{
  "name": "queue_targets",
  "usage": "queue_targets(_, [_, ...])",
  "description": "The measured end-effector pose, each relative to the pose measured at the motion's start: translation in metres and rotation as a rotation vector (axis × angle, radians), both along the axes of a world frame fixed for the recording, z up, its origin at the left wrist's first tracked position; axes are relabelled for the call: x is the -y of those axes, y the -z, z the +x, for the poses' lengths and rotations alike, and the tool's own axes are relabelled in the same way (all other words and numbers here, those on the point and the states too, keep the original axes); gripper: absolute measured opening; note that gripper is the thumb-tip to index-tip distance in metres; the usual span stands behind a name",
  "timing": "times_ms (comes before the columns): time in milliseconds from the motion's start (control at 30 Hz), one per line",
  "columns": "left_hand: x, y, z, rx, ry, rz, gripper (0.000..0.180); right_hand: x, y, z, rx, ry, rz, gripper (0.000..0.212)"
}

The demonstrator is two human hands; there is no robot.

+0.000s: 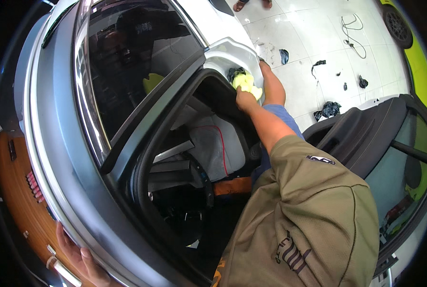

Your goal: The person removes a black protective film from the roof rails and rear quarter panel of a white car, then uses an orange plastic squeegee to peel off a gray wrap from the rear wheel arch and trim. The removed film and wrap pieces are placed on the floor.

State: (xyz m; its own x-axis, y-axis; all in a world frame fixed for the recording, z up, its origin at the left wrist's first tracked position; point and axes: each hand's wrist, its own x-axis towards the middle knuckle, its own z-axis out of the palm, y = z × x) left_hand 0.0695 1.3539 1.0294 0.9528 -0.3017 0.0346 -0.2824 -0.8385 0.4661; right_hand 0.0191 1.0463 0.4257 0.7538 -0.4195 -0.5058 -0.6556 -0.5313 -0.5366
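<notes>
Yellow cloth (244,82), bright, crumpled; right fingers (242,96) pinch it, left fingers (66,243) slightly spread.

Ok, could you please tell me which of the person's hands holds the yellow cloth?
The right hand, on the outstretched arm with the olive sleeve, has the yellow cloth; the left hand, low at the left by the car's grey bodywork, shows none.

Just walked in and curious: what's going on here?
A person is at a car with its door open. The right hand holds a crumpled yellow cloth at the white bodywork by the doorway. The left hand is open at the car's blue-grey edge. Dark scraps lie on the tiled floor.
</notes>
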Motion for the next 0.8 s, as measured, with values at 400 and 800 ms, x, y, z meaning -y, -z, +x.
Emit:
queue_targets(400, [0.011,0.002,-0.007,-0.019,-0.024,-0.135,0.084,0.061,-0.042,0.0,-0.212,-0.26,-0.017,0.09])
queue_targets(800, [0.018,-0.013,-0.001,-0.11,-0.07,-0.147,0.079,0.11,-0.446,0.23,1.348,-0.188,-0.155,0.047])
